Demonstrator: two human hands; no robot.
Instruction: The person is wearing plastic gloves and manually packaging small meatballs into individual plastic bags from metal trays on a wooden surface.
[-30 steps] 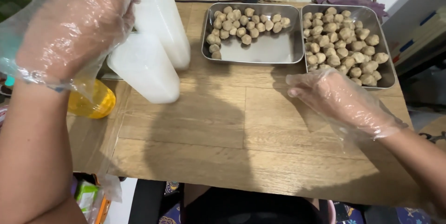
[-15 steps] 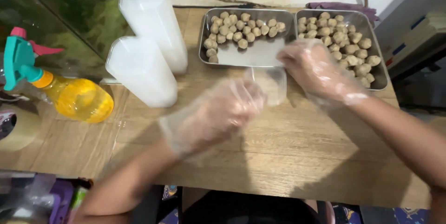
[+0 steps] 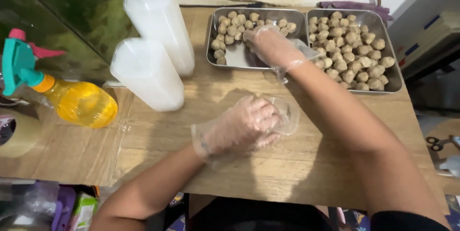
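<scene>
1. The left hand [image 3: 239, 128], in a thin plastic glove, now rests on the wooden table [image 3: 306, 168], fingers wrapped round a small clear cup [image 3: 286, 114] just in front of the left tray [image 3: 239, 56].
2. The right hand [image 3: 270, 46] has moved over that tray and curls down onto the meatballs [image 3: 230, 29]; whether it grips 1 I cannot tell.
3. Filling seems underway.

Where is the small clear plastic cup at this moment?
In the head view, the small clear plastic cup sits at the table's centre, held by the left hand, below the left metal tray of balls.
</scene>
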